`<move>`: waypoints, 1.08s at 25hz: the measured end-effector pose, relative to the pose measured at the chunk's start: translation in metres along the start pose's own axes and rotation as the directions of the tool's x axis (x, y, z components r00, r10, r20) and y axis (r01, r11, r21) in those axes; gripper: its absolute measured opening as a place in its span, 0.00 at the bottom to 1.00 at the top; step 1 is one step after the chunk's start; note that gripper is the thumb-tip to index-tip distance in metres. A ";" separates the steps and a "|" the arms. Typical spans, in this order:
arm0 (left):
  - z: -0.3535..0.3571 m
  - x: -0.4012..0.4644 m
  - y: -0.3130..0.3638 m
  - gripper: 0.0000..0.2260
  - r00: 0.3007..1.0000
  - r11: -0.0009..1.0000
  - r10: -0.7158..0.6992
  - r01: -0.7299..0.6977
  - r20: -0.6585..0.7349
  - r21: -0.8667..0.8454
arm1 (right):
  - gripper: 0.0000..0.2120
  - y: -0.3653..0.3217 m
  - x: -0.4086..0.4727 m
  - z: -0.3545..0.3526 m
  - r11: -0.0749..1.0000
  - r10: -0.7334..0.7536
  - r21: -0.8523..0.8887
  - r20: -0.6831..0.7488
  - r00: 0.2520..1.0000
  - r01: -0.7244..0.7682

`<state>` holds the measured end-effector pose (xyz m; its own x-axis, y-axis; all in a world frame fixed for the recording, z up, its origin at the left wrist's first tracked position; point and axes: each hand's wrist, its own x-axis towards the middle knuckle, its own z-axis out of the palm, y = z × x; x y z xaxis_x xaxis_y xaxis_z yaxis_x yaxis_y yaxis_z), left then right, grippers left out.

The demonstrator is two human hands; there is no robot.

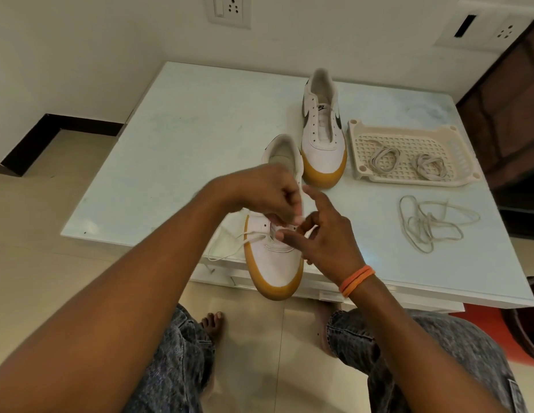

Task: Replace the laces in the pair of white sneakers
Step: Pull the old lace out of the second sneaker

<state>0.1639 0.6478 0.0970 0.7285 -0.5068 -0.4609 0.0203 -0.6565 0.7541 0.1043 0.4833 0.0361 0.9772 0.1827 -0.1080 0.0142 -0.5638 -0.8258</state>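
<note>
We are threading a lace [230,244] into the shoe [274,257] at the bench's [170,144] near edge, both hands, left hand [267,193] and right hand [325,236], pinching it; next, probably the following eyelet.

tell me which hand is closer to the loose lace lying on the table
Right. The right hand works at the near sneaker, on the side toward the loose lace but apart from it. The left hand is farther, on the other side of the right hand.

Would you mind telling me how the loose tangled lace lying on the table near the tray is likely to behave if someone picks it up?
The tangled lace lies in slack loops, so it is probably floppy and light. Lifted at one point, it would likely dangle and may stay knotted where the strands cross.
</note>
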 end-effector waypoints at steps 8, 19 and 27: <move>-0.009 0.006 0.003 0.14 0.991 0.937 0.082 -0.111 -0.102 -0.332 | 0.08 0.005 0.023 -0.028 0.795 0.124 0.602 -0.036 0.992 -0.078; 0.007 0.023 -0.018 0.18 0.908 0.839 0.103 0.140 -0.406 0.526 | 0.23 0.077 0.053 -0.056 0.894 0.383 -0.225 -0.066 0.921 -0.388; 0.008 0.032 -0.006 0.05 0.916 0.904 0.139 0.039 -0.377 0.426 | 0.16 0.025 0.040 -0.020 0.979 -0.198 -0.064 -0.082 0.977 0.193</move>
<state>0.1812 0.6312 0.0737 0.9283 -0.3442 -0.1409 -0.2451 -0.8511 0.4642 0.1475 0.4605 0.0224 0.9690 0.2242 0.1038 0.2164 -0.5681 -0.7940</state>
